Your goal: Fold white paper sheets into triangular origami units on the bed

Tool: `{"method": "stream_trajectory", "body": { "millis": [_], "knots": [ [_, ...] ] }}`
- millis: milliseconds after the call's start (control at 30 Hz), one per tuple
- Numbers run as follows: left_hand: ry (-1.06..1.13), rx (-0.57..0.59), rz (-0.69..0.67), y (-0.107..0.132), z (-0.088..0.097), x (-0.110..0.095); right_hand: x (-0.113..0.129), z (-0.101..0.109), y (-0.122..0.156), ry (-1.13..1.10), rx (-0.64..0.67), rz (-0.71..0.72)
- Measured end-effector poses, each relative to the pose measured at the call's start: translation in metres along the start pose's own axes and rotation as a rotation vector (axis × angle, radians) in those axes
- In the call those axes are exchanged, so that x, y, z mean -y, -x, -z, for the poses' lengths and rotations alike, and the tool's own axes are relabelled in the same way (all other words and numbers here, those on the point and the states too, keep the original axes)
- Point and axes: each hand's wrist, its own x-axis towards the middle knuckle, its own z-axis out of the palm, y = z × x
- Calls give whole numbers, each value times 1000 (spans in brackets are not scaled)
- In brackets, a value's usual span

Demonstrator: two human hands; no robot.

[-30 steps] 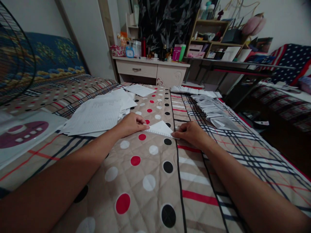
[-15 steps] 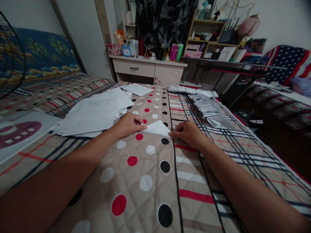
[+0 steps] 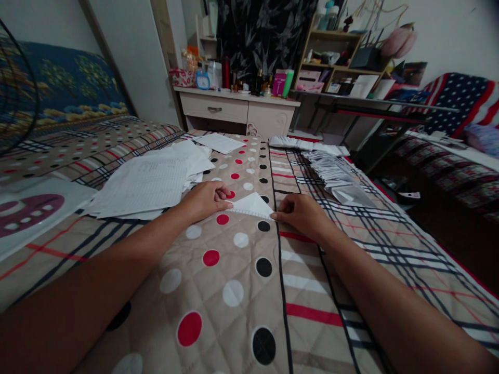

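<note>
Left hand (image 3: 207, 200) and right hand (image 3: 300, 214) pinch a seemingly part-folded paper triangle (image 3: 253, 203), with folded-looking pieces (image 3: 324, 169) at two o'clock and unfolded sheets (image 3: 146, 182) at ten o'clock

We see matt, smooth paper in the small white folded triangle (image 3: 252, 202) & the loose pile of white lined sheets (image 3: 146, 179). Under both we've got matt quilted cloth, i.e. the beige dotted bed cover (image 3: 210, 298). To us, the white purple-print bag (image 3: 41, 205) looks like thin, semi-glossy plastic; the pale drawer cabinet (image 3: 234, 111), smooth w/ a metal-look handle (image 3: 214, 109).
</note>
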Motion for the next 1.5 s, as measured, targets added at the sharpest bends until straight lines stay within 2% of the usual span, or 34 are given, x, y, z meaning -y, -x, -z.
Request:
{"method": "stream_trajectory", "body": {
  "millis": [100,200,333,433,533,600,700,767,833,1000,1133,1267,1500],
  "knots": [
    [-54,47,-18,-3,2,5,-2,-2,-1,-8,-14,33],
    [-103,69,-33,-4,2,6,-1,-3,-1,-8,33,47],
    [-141,54,-37,-1,1,5,0,-5,0,-11,32,42],
    [-77,30,-69,2,0,4,-2,-10,1,-91,-2,42],
    [156,-4,-35,5,-3,-1,-3,-17,1,-323,-69,52],
    [443,-54,55,7,-6,-8,-1,-21,1,-573,-114,44],
    [866,-193,159,9,-13,-22,8,-24,4,-917,-103,23],
    [999,-279,191,11,-18,-31,17,-24,8,-1036,-64,25],
    [1062,-307,199,13,-23,-38,25,-24,14,-1053,-43,21],
    [1104,-152,194,23,-35,-53,39,-26,25,-990,-92,-7],
    [1073,-101,172,31,-42,-69,44,-32,26,-1045,-154,51],
    [1031,-117,155,33,-43,-74,44,-35,24,-1101,-129,69],
    [1022,-237,219,22,-28,-53,33,-30,21,-1094,-115,33]
  ]
}}
